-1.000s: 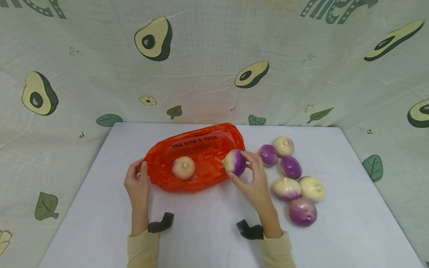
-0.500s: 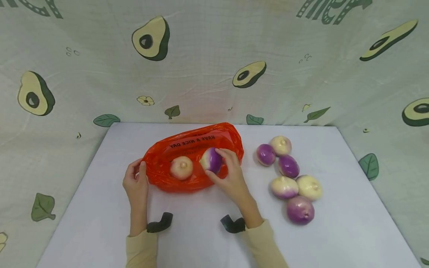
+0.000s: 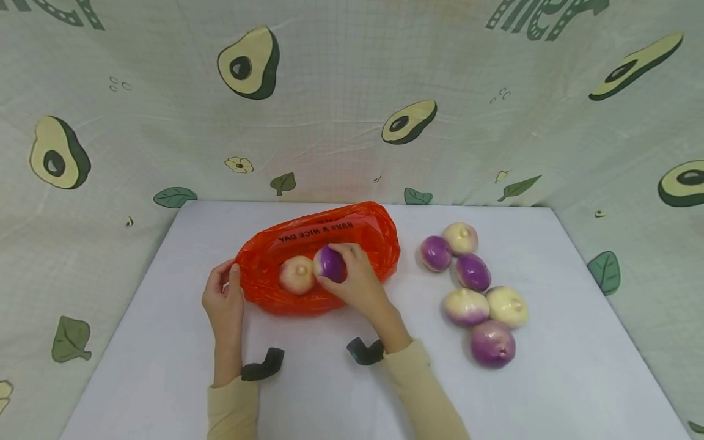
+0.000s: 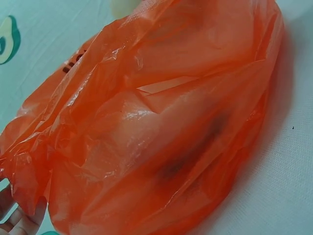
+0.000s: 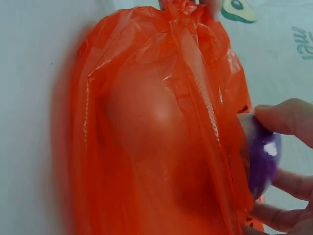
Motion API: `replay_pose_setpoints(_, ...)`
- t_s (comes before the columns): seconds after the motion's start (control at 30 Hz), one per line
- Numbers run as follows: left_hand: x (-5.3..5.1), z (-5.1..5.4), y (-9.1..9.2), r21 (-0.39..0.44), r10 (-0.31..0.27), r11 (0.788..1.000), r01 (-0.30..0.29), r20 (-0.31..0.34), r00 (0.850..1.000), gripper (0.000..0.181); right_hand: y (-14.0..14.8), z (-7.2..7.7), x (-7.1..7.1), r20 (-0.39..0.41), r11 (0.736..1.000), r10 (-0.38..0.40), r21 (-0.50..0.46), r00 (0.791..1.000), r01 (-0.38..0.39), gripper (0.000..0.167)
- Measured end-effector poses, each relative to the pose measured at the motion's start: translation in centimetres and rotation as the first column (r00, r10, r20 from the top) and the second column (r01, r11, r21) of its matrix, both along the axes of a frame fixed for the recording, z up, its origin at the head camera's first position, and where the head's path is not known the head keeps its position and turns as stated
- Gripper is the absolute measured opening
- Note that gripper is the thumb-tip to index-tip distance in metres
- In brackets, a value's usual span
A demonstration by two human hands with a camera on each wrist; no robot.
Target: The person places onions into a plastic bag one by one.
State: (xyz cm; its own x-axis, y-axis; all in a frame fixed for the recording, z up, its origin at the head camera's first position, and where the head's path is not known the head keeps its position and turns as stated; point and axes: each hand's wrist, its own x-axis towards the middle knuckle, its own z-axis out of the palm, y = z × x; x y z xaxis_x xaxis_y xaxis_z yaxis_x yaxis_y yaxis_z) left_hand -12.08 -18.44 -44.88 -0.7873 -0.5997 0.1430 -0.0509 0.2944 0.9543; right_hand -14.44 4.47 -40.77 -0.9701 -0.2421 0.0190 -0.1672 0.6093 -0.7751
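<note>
An orange-red plastic bag (image 3: 379,244) printed with "HAVE A NICE DAY" lies open on the table. At its left edge my left hand (image 3: 224,299) pinches the plastic between thumb and fingers. Inside the bag rests a pale turnip (image 3: 297,275). My right hand (image 3: 354,275) grips a purple-and-white turnip (image 3: 330,264) within the bag's mouth, just right of the pale one. Through the thin plastic (image 5: 146,112), the right wrist view shows a pale round shape. In that view, the fingers (image 5: 286,117) curl round the purple turnip (image 5: 263,152).
Several more turnips lie in a group to the right: a small purple one (image 3: 437,253), a cream one (image 3: 461,238) and a large purple-pink one (image 3: 492,344) among them. The white table (image 3: 550,391) meets an avocado-print cloth (image 3: 330,140) at the back.
My right hand has carried the purple-and-white turnip leftward from the bag's right edge to beside the pale turnip. The left hand keeps its hold on the bag's edge.
</note>
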Motion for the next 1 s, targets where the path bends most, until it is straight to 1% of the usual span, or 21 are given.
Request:
replay_pose_setpoints(0.1, 0.1, 0.0, 0.0, -0.004, 0.004, 1.000, -0.004, 0.001, 1.000, 0.041, -0.4, 0.0, -0.4, 0.030, 0.999, 0.013, 0.037, 0.999, -0.014, 0.061)
replay_pose_setpoints(0.27, 0.0, 0.1, 0.0, 0.001, 0.002, 1.000, -0.002, -0.002, 1.000, 0.039, -1.0, 0.0, -0.7, 0.039, 0.996, 0.030, 0.078, 0.999, -0.033, 0.061)
replay_pose_setpoints(0.43, 0.0, 0.0, -0.1, 0.003, -0.002, 1.000, 0.002, -0.008, 1.000, 0.038, -1.7, -0.1, -0.9, 0.047, 0.994, 0.061, 0.085, 0.997, -0.065, 0.061)
replay_pose_setpoints(0.67, -0.1, -0.4, -0.3, -0.001, -0.010, 1.000, 0.010, -0.043, 0.999, 0.036, -2.6, -0.3, -0.8, 0.030, 0.990, 0.109, 0.084, 0.994, -0.111, 0.060)
replay_pose_setpoints(1.0, -0.1, -0.3, -0.3, -0.006, 0.002, 1.000, -0.002, -0.011, 1.000, 0.039, -3.4, -0.4, -0.8, 0.059, 0.980, 0.158, 0.110, 0.986, -0.164, 0.061)
